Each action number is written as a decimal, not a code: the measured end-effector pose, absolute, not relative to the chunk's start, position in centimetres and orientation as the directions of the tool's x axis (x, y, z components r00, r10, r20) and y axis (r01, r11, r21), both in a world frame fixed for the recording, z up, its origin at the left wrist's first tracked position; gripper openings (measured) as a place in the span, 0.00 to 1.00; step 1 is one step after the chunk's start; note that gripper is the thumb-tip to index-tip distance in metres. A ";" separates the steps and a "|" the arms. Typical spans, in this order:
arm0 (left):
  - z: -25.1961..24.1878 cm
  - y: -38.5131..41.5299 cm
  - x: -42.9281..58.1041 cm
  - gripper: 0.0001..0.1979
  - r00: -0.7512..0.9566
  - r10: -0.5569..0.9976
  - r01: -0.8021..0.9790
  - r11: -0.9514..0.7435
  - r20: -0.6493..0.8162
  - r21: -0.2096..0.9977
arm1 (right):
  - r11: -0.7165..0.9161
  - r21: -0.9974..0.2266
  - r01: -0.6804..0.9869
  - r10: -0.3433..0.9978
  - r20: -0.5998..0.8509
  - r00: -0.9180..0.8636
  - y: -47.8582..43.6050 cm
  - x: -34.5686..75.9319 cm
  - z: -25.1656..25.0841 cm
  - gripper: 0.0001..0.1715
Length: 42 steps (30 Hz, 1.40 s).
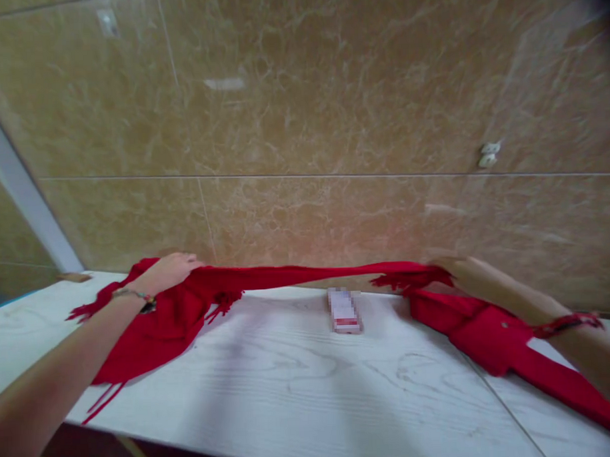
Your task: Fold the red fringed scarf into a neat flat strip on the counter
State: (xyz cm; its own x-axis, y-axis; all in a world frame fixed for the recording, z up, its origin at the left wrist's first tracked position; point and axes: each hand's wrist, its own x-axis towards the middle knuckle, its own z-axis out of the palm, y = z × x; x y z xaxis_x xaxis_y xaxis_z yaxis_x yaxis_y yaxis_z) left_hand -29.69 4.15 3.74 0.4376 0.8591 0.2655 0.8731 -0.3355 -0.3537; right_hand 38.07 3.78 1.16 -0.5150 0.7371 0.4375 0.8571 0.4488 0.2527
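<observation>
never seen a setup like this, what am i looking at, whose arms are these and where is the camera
There is no machine here: these are a person's own bare arms. The single picture comes from a camera worn on their head, looking forward and down.

The left hand and right hand hold a red fringed cloth, stretched in a narrow band between them. More red cloth lies bunched by the left arm and spreads beneath the right.

The surface is a white, wood-grained tabletop. On it, between the hands, lies a small oblong item, too pixelated to identify. Behind stands a brown tiled wall.
</observation>
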 end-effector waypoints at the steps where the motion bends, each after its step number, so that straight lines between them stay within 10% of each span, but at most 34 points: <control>1: 1.4 3.0 -29.9 0.22 0.468 0.860 0.849 -0.376 0.201 -0.370 | 0.433 0.283 0.856 0.702 0.490 -0.517 2.3 38.2 -1.4 0.22; 8: -11.1 -5.7 -30.6 0.33 0.483 0.875 0.844 -0.479 -0.045 -0.240 | 0.503 0.327 0.800 0.660 0.453 -0.600 -11.5 38.2 -18.1 0.27; 17: -6.5 -3.6 -24.5 0.23 0.072 0.937 0.950 -0.169 -0.343 -0.262 | 0.419 0.148 0.896 0.790 0.427 -0.440 -11.4 34.4 -13.7 0.27; 23: -8.7 -2.8 -8.2 0.25 0.631 0.776 0.776 -0.630 -0.003 0.021 | 0.394 0.057 0.917 0.826 0.416 -0.380 -12.5 32.1 -14.2 0.25; 29: -14.1 -1.7 -8.4 0.26 0.637 0.759 0.770 -0.632 -0.137 0.080 | 0.454 -0.175 0.874 0.880 0.239 -0.410 -15.6 34.1 -15.0 0.26; 36: -12.2 -1.9 -6.6 0.28 0.612 0.778 0.787 -0.617 -0.140 0.007 | -0.196 -0.368 0.909 0.936 0.206 0.286 -10.3 39.1 -11.7 0.16; 42: -11.0 -4.4 4.3 0.28 0.815 0.579 0.578 -0.812 -0.007 0.084 | -0.250 -0.441 0.862 0.952 0.049 0.301 -7.9 39.1 -10.5 0.07</control>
State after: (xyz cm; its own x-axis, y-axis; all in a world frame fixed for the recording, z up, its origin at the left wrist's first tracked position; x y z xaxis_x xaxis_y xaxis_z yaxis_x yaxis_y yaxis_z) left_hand 4.25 -4.43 -10.98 0.8150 0.5794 -0.0068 0.5779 -0.8118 0.0841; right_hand 39.08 -7.91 -10.49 0.3014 0.9522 0.0495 0.8622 -0.2500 -0.4405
